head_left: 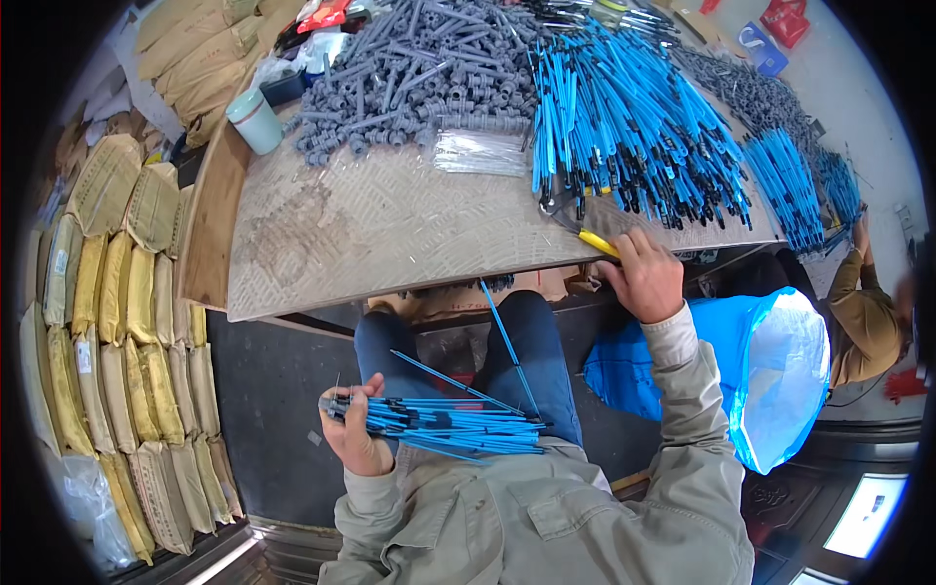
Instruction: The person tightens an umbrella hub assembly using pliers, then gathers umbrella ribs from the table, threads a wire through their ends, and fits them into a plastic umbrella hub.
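Left hand: lower centre-left of frame, closed around one end of the blue-stick bundle [458, 422]; left hand [357, 429] at bundle's left end.
Bundle position: lower centre, above the lap, running right from the left hand toward the jacket front [546, 507].
Bundle look: thin, bright blue, roughly parallel sticks, dark tips, ends uneven, slightly fanned.
Stray sticks: one long blue stick [506, 341] slants up from the bundle's right end to the worktop [390, 249] edge; another angles out upper left.
Right hand: centre-right, at worktop's front edge; right hand [645, 276] has fingers curled at the end of the yellow-handled tool [598, 243], cannot tell if gripping.
Tool: metal head resting on worktop, below the big blue-stick pile [634, 117].
Worktop, top centre: heap of grey plastic parts [419, 73], clear thin sticks [480, 151] below it, pale green cup [254, 122] at left.
Right side: blue bag [721, 370], mouth open, pale inside; co-worker [863, 322] at far right.
Left side: stacked sacks [122, 341], tan and yellow.
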Available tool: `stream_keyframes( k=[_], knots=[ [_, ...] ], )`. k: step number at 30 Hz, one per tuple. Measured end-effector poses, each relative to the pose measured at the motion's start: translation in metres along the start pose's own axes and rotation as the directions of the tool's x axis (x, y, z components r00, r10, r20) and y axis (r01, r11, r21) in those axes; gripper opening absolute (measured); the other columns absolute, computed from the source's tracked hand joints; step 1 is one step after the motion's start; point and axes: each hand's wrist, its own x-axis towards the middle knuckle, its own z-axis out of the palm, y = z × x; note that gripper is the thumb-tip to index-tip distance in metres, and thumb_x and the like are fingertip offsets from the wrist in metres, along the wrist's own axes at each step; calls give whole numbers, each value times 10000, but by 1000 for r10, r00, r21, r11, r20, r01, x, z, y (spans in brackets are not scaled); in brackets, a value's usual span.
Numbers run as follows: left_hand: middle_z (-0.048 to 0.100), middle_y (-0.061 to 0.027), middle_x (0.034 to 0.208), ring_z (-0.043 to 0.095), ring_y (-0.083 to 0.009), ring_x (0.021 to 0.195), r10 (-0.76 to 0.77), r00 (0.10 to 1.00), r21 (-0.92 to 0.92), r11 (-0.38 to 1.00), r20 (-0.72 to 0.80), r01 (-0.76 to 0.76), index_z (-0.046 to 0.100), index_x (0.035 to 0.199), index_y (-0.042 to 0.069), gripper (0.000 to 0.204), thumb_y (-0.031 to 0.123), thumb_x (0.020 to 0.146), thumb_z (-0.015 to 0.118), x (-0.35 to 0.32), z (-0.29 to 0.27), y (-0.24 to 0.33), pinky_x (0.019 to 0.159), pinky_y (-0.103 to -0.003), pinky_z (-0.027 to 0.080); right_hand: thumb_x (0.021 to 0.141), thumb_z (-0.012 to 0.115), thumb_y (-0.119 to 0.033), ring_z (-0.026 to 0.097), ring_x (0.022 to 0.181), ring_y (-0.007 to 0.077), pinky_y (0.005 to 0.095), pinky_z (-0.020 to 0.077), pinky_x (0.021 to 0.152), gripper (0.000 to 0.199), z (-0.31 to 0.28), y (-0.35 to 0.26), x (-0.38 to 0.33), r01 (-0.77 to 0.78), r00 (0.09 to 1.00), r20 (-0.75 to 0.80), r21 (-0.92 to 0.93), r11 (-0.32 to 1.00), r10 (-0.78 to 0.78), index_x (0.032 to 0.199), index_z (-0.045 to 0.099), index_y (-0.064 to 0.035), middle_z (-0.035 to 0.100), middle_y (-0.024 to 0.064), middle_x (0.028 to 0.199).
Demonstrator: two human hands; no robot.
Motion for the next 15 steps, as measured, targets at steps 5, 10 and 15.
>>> stream_keyframes(
  k=[5, 10, 15],
  knots=[
    [574, -156, 888, 610, -321, 928, -13, 1000, -56, 998, -17, 12, 446, 1006, 37, 203, 40, 853, 580, 4, 0, -7, 894, -452, 489, 721, 672, -147, 552, 668, 285, 357, 442, 537, 241, 3, -10, 3, 115, 991, 71, 8, 993, -116, 904, 541, -59, 514, 94, 785],
    [572, -155, 885, 609, -319, 923, -10, 1000, -37, 999, 1, 10, 444, 1003, 29, 201, 34, 852, 577, -4, 10, -2, 896, -448, 489, 719, 672, -139, 532, 642, 272, 356, 428, 526, 239, 2, -32, 1, 249, 968, -42, 179, 952, -246, 894, 536, -48, 499, 97, 749],
    [571, -155, 890, 608, -315, 923, 11, 1000, -13, 1000, -26, -12, 446, 1003, 27, 207, 28, 845, 579, -15, 9, 4, 900, -454, 481, 749, 670, -111, 514, 596, 229, 311, 412, 521, 211, -10, -67, 18, 253, 960, -195, 282, 925, -203, 901, 541, -44, 508, 91, 747]
  ],
)
